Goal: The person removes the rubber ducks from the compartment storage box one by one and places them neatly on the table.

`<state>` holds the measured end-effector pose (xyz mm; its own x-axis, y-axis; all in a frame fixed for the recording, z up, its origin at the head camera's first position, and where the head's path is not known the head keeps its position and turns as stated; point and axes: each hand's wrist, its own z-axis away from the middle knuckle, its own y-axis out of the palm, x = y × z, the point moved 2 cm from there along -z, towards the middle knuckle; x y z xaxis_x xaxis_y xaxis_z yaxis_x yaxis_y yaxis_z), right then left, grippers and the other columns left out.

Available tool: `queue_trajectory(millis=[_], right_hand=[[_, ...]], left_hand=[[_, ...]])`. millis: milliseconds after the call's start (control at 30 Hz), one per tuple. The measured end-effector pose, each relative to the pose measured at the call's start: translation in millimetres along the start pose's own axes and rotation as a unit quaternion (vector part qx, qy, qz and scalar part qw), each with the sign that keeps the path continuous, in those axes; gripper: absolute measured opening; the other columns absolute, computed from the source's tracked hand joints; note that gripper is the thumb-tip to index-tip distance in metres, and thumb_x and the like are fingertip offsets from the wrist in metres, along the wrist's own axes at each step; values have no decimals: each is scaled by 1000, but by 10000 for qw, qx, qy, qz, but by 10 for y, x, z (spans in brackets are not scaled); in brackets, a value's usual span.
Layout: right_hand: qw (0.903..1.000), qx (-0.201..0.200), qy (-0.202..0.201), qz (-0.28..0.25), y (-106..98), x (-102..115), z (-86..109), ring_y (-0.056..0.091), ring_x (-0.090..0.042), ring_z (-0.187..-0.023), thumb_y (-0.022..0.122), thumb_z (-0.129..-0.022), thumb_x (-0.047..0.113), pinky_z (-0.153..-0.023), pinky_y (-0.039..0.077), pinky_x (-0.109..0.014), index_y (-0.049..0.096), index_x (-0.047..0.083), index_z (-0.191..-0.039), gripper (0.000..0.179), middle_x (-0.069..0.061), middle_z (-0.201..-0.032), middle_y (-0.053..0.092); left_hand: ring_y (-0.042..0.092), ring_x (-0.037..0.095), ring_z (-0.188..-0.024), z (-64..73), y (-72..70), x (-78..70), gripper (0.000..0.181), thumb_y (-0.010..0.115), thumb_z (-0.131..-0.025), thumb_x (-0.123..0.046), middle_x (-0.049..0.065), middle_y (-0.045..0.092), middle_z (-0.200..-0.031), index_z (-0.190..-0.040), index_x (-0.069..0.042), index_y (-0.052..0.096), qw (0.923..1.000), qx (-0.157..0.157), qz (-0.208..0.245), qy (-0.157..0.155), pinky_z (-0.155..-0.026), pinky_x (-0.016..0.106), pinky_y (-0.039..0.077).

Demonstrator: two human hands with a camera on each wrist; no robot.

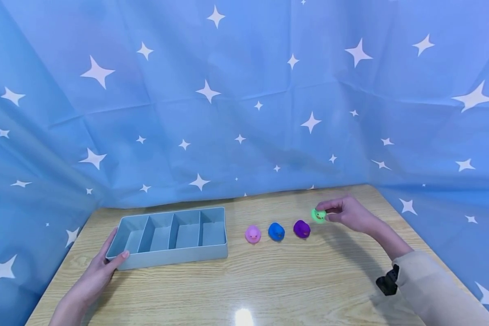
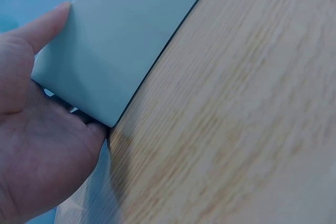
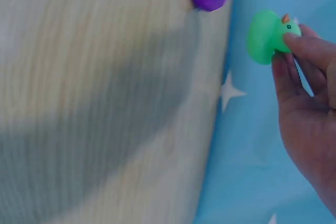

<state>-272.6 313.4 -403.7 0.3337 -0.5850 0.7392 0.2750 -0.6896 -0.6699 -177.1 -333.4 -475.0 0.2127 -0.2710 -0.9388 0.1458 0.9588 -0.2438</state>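
Observation:
Between the thumb and fingers of my right hand [image 1: 352, 215] is a green rubber duck [image 3: 265, 36], pinched at its head. In the right wrist view it appears above the table, its orange beak and a dark eye showing. A purple duck [image 1: 302, 229] sits just left of it in the head view, then a blue duck [image 1: 276, 232] and a pink duck [image 1: 252, 234], in a row. My left hand [image 1: 99, 271] grips the left end of a grey-blue divided box [image 1: 173, 258], thumb on the front wall and the other fingers around the end, partly hidden.
The box's compartments, split by upright dividers [image 1: 171, 231], have bare floors. Everything rests on a light wooden table [image 1: 244, 285]. A blue curtain with white stars [image 1: 244, 113] hangs behind it and along both sides. A dark device [image 1: 388, 280] is at my right wrist.

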Motion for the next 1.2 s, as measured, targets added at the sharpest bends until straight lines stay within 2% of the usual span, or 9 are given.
queue_trajectory(millis=[167, 367, 467, 633, 867, 1200], right_hand=[[9996, 198, 136, 146, 48, -186, 32, 59, -48, -122, 70, -89, -8, -92, 57, -35, 72, -9, -118, 30, -33, -131, 62], [9986, 345, 182, 366, 92, -320, 66, 59, -49, -122, 70, -87, -9, -95, 55, -45, 74, -7, -116, 29, -29, -126, 66], [9985, 391, 130, 371, 101, -340, 72, 59, -50, -121, 70, -87, -9, -95, 54, -48, 74, -8, -115, 28, -28, -124, 68], [9983, 480, 113, 305, 119, -344, 78, 60, -50, -121, 68, -87, -10, -96, 53, -51, 74, -8, -114, 27, -26, -122, 69], [9979, 603, 74, 228, 143, -342, 57, 56, -52, -125, 65, -90, -11, -100, 50, -54, 74, -7, -116, 27, -25, -124, 68], [9976, 675, -127, 80, 138, -390, 64, 53, -54, -127, 58, -87, -19, -102, 45, -54, 75, -7, -113, 33, -28, -125, 67]], left_hand=[[-3, 56, -147, -3, -3, -2, 90, 51, -110, -28, 33, -28, -160, -159, -33, -23, 10000, 50, -45, -35, -113, 75, 7], [-18, 54, -146, -10, -8, 3, 90, 52, -110, -27, 26, -34, -160, -159, -35, -24, 10000, 48, 82, -29, -113, 75, 2], [-22, 52, -146, -8, -7, 3, 90, 52, -110, -28, 25, -35, -160, -159, -36, -24, 9999, 57, 129, -31, -113, 74, 1], [-14, 54, -148, 4, 1, 4, 91, 53, -109, -28, 32, -29, -160, -159, -35, -23, 10000, 24, 54, -61, -114, 74, 3], [-23, 49, -147, 4, 2, 13, 91, 52, -110, -27, 21, -33, -162, -159, -35, -24, 9997, 30, 257, -42, -114, 71, -1], [-22, 48, -147, 12, 17, 13, 90, 52, -110, -26, 21, -34, -161, -159, -36, -23, 9995, 45, 325, 0, -114, 70, -1]])
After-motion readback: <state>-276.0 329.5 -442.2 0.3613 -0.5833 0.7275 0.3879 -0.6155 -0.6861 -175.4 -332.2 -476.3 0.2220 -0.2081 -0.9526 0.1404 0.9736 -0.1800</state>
